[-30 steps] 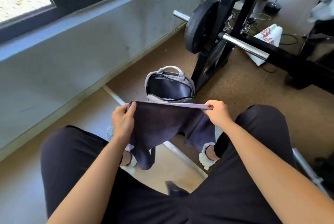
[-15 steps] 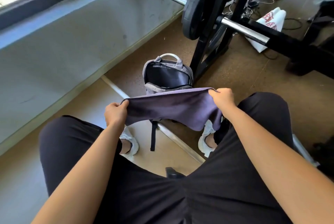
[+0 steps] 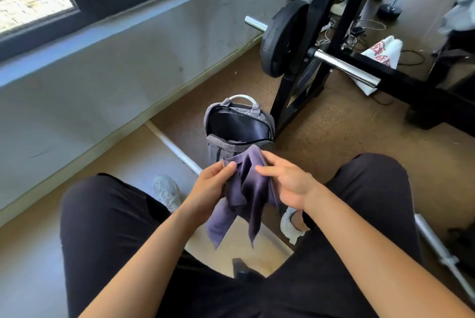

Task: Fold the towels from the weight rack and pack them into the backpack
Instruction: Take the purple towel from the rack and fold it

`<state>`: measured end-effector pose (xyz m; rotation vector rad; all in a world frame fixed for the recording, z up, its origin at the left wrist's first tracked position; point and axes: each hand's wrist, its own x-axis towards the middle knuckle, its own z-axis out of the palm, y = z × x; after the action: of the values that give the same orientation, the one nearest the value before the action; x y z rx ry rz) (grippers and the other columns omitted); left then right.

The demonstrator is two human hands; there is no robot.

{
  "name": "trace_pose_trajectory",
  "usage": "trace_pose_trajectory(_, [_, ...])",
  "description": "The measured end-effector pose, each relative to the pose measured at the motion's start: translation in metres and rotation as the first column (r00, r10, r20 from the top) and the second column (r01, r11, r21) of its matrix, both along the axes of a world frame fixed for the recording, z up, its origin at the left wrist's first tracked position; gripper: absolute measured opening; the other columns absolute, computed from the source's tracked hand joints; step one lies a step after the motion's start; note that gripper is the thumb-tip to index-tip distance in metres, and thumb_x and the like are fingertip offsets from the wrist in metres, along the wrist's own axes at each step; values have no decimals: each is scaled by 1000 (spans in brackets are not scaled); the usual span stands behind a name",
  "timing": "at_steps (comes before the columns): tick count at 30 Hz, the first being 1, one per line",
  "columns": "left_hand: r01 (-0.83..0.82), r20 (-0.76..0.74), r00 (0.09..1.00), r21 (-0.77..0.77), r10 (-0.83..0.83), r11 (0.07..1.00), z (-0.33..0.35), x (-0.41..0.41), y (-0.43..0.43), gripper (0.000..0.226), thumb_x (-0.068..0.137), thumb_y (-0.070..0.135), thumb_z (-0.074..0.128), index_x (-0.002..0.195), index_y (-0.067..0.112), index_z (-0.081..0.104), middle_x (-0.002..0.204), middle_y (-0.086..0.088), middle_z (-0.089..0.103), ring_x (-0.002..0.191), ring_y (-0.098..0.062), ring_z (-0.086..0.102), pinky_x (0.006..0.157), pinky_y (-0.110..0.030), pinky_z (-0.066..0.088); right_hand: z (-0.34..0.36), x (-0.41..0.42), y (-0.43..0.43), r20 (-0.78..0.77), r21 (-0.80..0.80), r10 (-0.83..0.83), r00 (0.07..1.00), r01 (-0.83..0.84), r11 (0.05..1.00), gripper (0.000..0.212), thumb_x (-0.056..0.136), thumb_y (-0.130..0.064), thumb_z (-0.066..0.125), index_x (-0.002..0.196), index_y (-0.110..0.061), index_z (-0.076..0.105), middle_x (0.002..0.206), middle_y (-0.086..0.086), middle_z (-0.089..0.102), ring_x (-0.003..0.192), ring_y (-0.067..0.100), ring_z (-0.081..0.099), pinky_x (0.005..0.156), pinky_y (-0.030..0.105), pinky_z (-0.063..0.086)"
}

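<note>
A dark purple towel (image 3: pixel 246 189) hangs bunched between my knees, its corners dangling toward the floor. My left hand (image 3: pixel 209 189) pinches its upper left edge between thumb and fingers. My right hand (image 3: pixel 285 181) lies against the towel's right side with fingers spread; its grip is unclear. Just beyond the towel a grey backpack (image 3: pixel 216 145) stands upright on the floor, unzipped, its dark inside showing. The black weight rack (image 3: pixel 331 35) rises behind it, to the right.
A barbell (image 3: pixel 341 66) with a black plate (image 3: pixel 280 37) rests on the rack. A white bag (image 3: pixel 380 55) and cables lie on the brown floor beyond. The grey wall and window run along the left. Another bar (image 3: pixel 174 148) lies on the floor.
The towel was stretched wide between both hands; my hands have come together, so it now hangs folded and bunched. My right hand's fingers have loosened.
</note>
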<state>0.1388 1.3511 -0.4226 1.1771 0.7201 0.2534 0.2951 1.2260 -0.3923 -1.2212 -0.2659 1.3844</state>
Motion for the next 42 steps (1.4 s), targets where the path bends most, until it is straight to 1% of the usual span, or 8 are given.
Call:
trace_pose_trajectory(4, [56, 7, 998, 106, -57, 993, 4, 5, -18, 25, 99, 31, 66, 86, 10, 62, 78, -5, 60, 77, -16, 55, 67, -23, 47, 3, -20, 1, 17, 69, 64, 998, -65, 995, 52, 100, 7, 44, 147, -15, 47, 139, 10, 62, 130, 25, 58, 112, 40, 43])
trace_pose_trajectory(8, [64, 40, 997, 88, -68, 994, 1, 2, -5, 32, 80, 45, 81, 94, 19, 68, 95, -12, 69, 94, -23, 66, 86, -39, 53, 3, -13, -2, 84, 34, 74, 994, -77, 996, 58, 97, 13, 44, 148, -14, 44, 135, 13, 64, 125, 27, 62, 106, 40, 50])
trace_pose_trajectory(14, [-38, -8, 999, 59, 39, 998, -9, 5, -3, 17, 83, 18, 80, 90, 13, 65, 87, -11, 69, 85, -25, 66, 75, -34, 53, -4, -24, 2, 237, -28, 55, 970, -50, 998, 59, 90, 15, 58, 142, -13, 52, 128, 17, 65, 118, 30, 65, 100, 40, 54])
trace_pose_trajectory(21, [-232, -51, 971, -6, 232, 973, -13, 6, 7, 24, 87, 15, 80, 74, 16, 60, 65, 1, 61, 62, -15, 57, 59, -28, 46, -16, -27, 2, 506, -192, 18, 863, 92, 977, 7, 90, -8, 72, 96, -7, 70, 87, 10, 73, 85, 23, 67, 78, 36, 55])
trace_pose_trajectory(27, [-212, -87, 974, -36, 209, 977, -10, 6, 7, 45, 93, 29, 75, 55, 25, 53, 54, 2, 48, 50, -12, 42, 51, -26, 38, -3, -18, 4, 305, -91, -244, 920, 283, 955, 9, 97, -5, 60, 99, -8, 69, 88, 10, 70, 82, 21, 67, 71, 30, 57])
trace_pose_trajectory(31, [-98, -39, 995, -96, 94, 991, -4, 7, -1, 30, 97, 19, 69, 69, 14, 58, 58, -1, 48, 51, -10, 46, 50, -19, 45, -2, -20, 2, 268, -34, -175, 947, 191, 981, 16, 97, -3, 60, 112, -3, 68, 93, 11, 73, 85, 21, 70, 76, 30, 59])
trace_pose_trajectory(34, [-92, -48, 995, -107, 87, 990, -3, 7, -5, 24, 97, 14, 69, 73, 11, 63, 59, 0, 56, 51, -7, 53, 51, -17, 48, -6, -25, 2, 407, 4, -103, 908, 111, 994, 23, 94, -4, 67, 116, -5, 69, 102, 17, 75, 91, 24, 73, 84, 33, 60])
trace_pose_trajectory(42, [-109, -95, 991, -187, 93, 976, -4, 1, -4, 27, 97, 15, 69, 70, 16, 67, 68, -6, 57, 55, -12, 54, 57, -19, 52, -14, -30, 1, 652, 44, -59, 756, 40, 998, 19, 88, 1, 71, 104, -10, 71, 90, 6, 75, 86, 18, 73, 77, 28, 60])
